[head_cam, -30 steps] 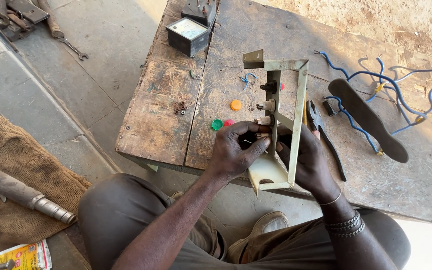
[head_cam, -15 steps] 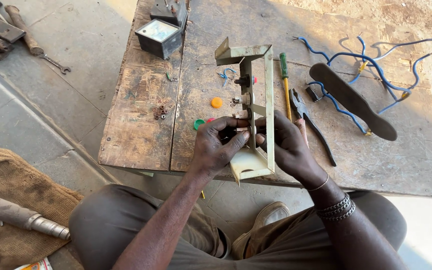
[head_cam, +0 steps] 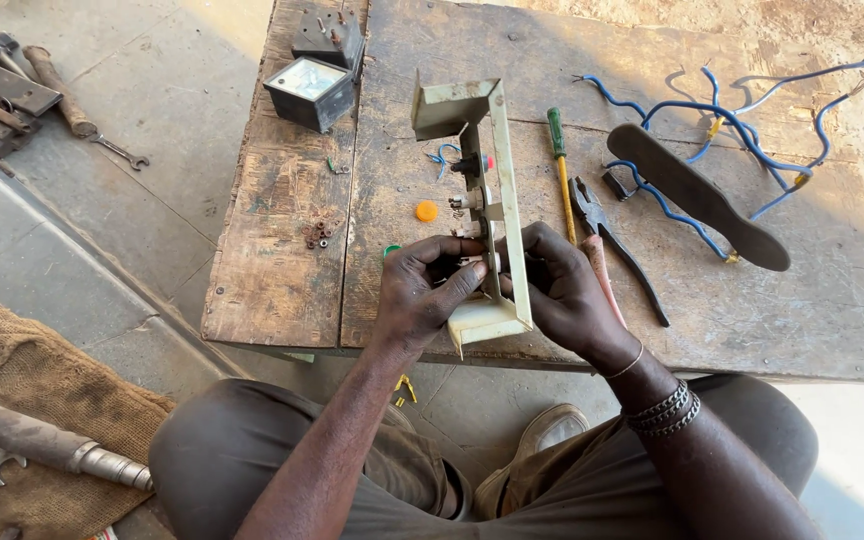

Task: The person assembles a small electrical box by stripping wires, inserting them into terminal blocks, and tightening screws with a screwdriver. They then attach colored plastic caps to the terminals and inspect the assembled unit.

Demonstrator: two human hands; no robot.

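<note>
Your fingers (head_cam: pixel 457 285) of both hands close around the lower end of one cream metal panel frame (head_cam: pixel 500 190), which stands on edge on the wooden table (head_cam: pixel 282 280). Your left hand (head_cam: pixel 420 290) pinches a small fitting on the frame's inner face between thumb and forefinger, gripping firmly; your right hand (head_cam: pixel 562 290) wraps the frame's outer side, fingers curled against the metal. The frame runs away from your fingertips toward the far side of the table, with a few small terminals along it; one has a red tip.

Just beyond your left fingers lie one orange cap (head_cam: pixel 426 211) and one green cap (head_cam: pixel 391 250), the green one almost touching your knuckles. Farther left sits a small cluster of rusty nuts (head_cam: pixel 320 232). Beside your right fingers lie one pair of pliers (head_cam: pixel 607 240) and one green-handled screwdriver (head_cam: pixel 559 165). Farther right are one dark flat strip (head_cam: pixel 697 195) and a tangle of blue wires (head_cam: pixel 752 120). Well beyond your left hand stands one square panel meter (head_cam: pixel 310 90).
</note>
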